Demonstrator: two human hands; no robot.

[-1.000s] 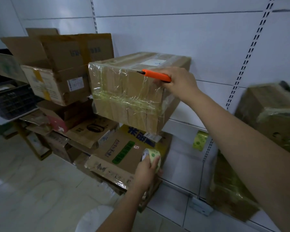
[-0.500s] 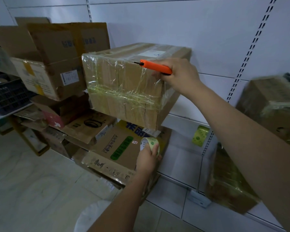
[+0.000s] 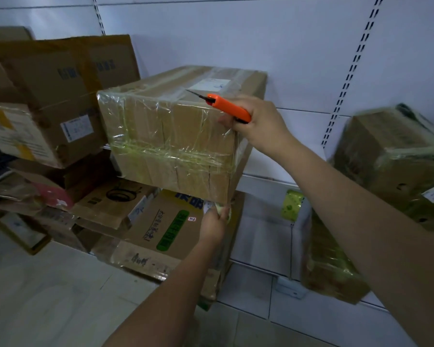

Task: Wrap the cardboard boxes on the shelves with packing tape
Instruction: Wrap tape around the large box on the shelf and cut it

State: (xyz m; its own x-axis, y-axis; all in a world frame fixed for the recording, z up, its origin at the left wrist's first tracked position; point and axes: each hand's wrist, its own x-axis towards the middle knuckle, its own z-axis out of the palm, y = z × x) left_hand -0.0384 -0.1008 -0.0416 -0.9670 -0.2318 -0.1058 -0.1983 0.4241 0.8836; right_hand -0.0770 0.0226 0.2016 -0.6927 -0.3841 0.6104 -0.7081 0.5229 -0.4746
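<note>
A brown cardboard box (image 3: 166,131) wrapped in clear, greenish packing tape sits on the shelf at centre. My right hand (image 3: 258,121) rests against its upper right corner and grips an orange utility knife (image 3: 227,107), blade out and pointing left over the box top. My left hand (image 3: 214,221) is just under the box's lower right corner, closed on a tape roll (image 3: 222,210) that is mostly hidden by my fingers.
Open and stacked cartons (image 3: 60,96) crowd the left. A printed box (image 3: 171,231) lies below the wrapped one. Two taped boxes (image 3: 398,156) sit at the right. A green tape roll (image 3: 291,205) stands on the white lower shelf (image 3: 261,236). Pale floor lies at lower left.
My left hand has risen with the tape roll up to the box's bottom right corner. The right hand stays on the upper corner with the knife, now tilted more.
</note>
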